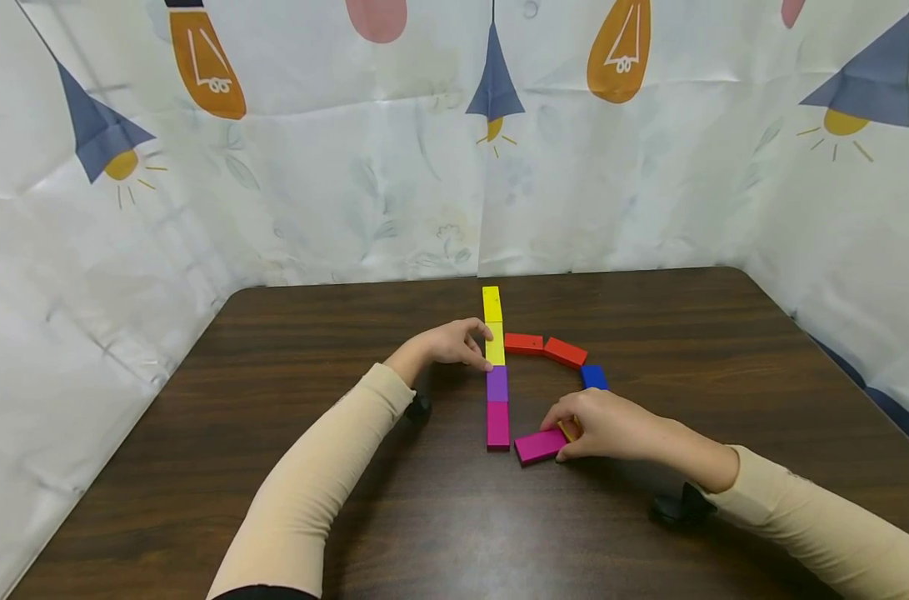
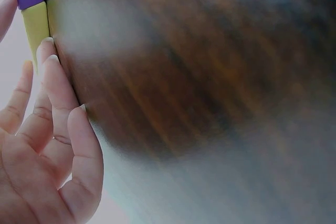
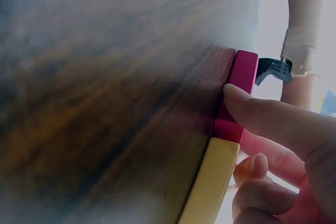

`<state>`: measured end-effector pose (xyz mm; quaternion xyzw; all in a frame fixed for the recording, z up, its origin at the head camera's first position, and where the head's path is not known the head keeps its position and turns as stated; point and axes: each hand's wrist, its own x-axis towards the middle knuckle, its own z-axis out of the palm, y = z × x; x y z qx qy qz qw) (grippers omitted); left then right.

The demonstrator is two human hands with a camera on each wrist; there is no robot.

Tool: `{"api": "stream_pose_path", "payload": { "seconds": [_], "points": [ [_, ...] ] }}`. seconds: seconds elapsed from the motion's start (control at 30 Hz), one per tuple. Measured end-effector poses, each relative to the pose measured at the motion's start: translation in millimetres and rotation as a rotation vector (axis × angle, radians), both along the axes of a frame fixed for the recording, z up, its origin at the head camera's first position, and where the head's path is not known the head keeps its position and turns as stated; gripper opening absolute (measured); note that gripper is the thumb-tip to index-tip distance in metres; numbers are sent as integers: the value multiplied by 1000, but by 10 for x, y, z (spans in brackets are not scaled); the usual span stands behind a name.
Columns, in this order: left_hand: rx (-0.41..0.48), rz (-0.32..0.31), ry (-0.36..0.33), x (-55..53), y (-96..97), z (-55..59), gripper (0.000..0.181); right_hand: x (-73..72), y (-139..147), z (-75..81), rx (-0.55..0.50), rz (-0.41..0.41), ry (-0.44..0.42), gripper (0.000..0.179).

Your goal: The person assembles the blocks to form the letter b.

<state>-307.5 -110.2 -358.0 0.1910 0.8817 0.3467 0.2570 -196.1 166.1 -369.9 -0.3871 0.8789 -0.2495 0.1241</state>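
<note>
On the dark table, a straight row of wooden blocks runs away from me: a far yellow block [image 1: 491, 303], a second yellow block [image 1: 495, 350], a purple block [image 1: 496, 384] and a near magenta block [image 1: 497, 426]. My left hand [image 1: 450, 342] touches the row's left side with loosely extended fingers, around the second yellow block and its joint with the purple one. To the right, my right hand [image 1: 611, 423] pinches another magenta block [image 1: 536, 447] between thumb and index finger. That block lies flat, its end against a yellow block [image 3: 210, 177] mostly hidden under the hand.
Two red blocks, one beside the row [image 1: 524, 343] and one angled [image 1: 565, 352], lead to a blue block [image 1: 593, 377], curving toward my right hand. Patterned white cloth [image 1: 349, 192] hangs behind the table [image 1: 237, 467] and along its sides.
</note>
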Motion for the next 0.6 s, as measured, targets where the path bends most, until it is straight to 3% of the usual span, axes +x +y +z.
{"api": "stream_pose_path", "payload": {
  "seconds": [0.6],
  "points": [
    [-11, -5, 11, -16, -6, -8, 52, 6, -54, 19, 61, -24, 38, 30]
  ]
}}
